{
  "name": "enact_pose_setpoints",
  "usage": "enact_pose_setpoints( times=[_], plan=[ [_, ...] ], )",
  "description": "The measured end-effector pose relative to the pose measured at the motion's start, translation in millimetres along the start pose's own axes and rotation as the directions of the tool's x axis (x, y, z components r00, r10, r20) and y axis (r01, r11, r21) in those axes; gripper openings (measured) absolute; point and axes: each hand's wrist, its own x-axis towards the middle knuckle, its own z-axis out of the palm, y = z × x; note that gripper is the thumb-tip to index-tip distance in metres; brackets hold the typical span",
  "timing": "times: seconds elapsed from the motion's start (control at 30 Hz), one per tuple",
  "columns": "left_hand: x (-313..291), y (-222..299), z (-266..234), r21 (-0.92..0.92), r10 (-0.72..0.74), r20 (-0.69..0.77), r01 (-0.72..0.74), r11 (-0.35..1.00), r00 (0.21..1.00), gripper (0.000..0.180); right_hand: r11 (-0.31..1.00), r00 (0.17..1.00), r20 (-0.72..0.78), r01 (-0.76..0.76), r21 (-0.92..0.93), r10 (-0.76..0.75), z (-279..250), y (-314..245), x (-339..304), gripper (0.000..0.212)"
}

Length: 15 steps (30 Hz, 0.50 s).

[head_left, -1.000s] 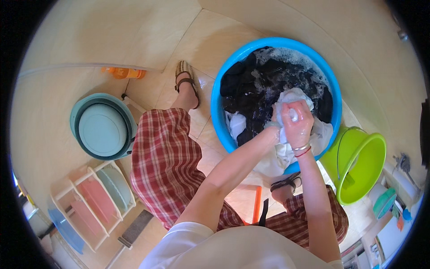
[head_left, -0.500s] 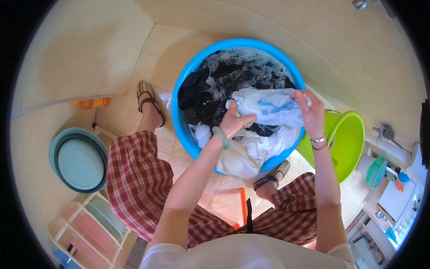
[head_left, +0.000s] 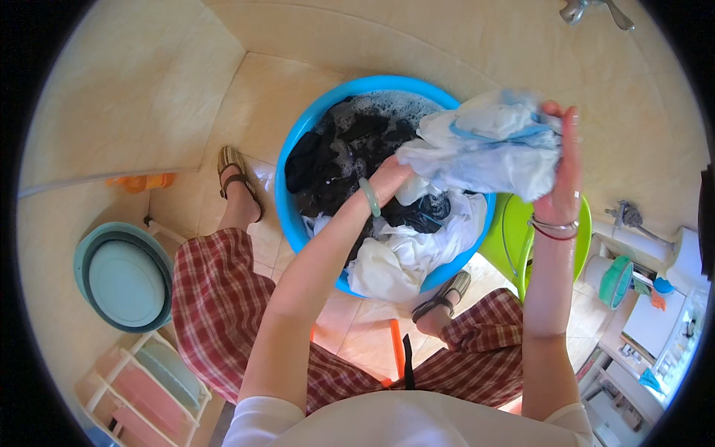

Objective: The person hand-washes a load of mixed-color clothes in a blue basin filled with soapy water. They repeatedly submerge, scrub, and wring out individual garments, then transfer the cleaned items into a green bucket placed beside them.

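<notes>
A wet white garment (head_left: pixel 484 153) with light blue patches is stretched between my hands, bunched and lifted above the right side of a large blue basin (head_left: pixel 280 186). My left hand (head_left: pixel 389 180), a pale green bangle on its wrist, is closed on the garment's left end; its fingertips are hidden by the fabric. At the other end my right hand (head_left: pixel 564 171) grips the cloth, fingers pointing up along its edge. Dark clothes (head_left: pixel 313 160) lie in sudsy water (head_left: pixel 402 104) in the basin, with white clothes (head_left: pixel 395 261) heaped along the near side.
A lime green bucket (head_left: pixel 500 242) stands against the basin's right side. Nested grey-green basins (head_left: pixel 126 279) and a white rack (head_left: pixel 112 384) are at left. A metal tap (head_left: pixel 577 10) juts from the far wall. An orange frame (head_left: pixel 398 346) is between my legs.
Both hands have carried the white garment up and right, from over the basin's middle to its right edge and partly over the bucket. More dark cloth beneath now shows.
</notes>
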Motion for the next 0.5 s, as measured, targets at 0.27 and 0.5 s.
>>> enact_pose_setpoints(
  times=[0.27,0.5],
  plan=[
    [-1.5,-26.5,-8.4,0.020,0.057,-0.597,-0.057,0.998,0.800,0.070,0.635,0.992,0.081,0.121,-0.763,-0.092,-80.6,153.5,41.8,0.048],
    [11.1,-13.3,-20.0,0.590,0.088,-0.561,0.322,0.740,0.823,0.047,-0.110,0.993,0.101,0.107,-0.988,0.056,-68.0,245.0,39.9,0.060]
  ],
)
